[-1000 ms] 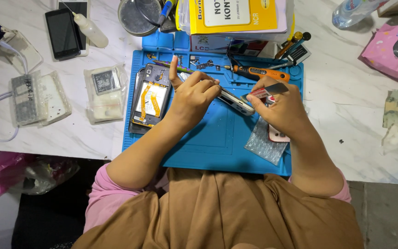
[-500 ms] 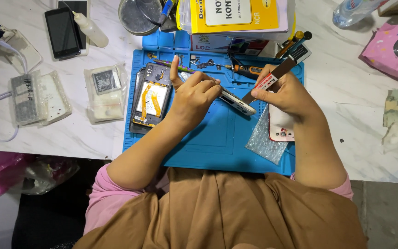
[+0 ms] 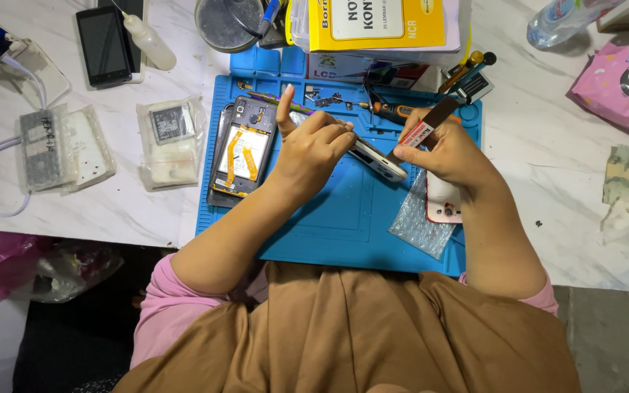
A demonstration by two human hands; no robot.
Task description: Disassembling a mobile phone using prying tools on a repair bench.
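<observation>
On the blue work mat (image 3: 329, 225), my left hand (image 3: 311, 149) grips a white phone part (image 3: 376, 160) held on edge, index finger raised. My right hand (image 3: 445, 153) holds a thin flat tool (image 3: 427, 125) with a red and white label, its lower tip at the right end of the phone part. An opened phone body (image 3: 242, 149) with orange flex cables lies left of my left hand. A pink phone back cover (image 3: 445, 204) rests on bubble wrap (image 3: 420, 225) under my right wrist.
A screwdriver with orange grip (image 3: 394, 110) and small screws lie at the mat's far edge. Yellow booklet (image 3: 376, 23), round grey dish (image 3: 228, 22), black phone (image 3: 103, 45), glue bottle (image 3: 147, 40) and bagged parts (image 3: 169, 138) sit on the white table. A pink pouch (image 3: 616, 80) lies right.
My right hand has lifted the flat tool from lying low over the phone part to an upright slant, and moved slightly up and right. The left hand keeps its grip.
</observation>
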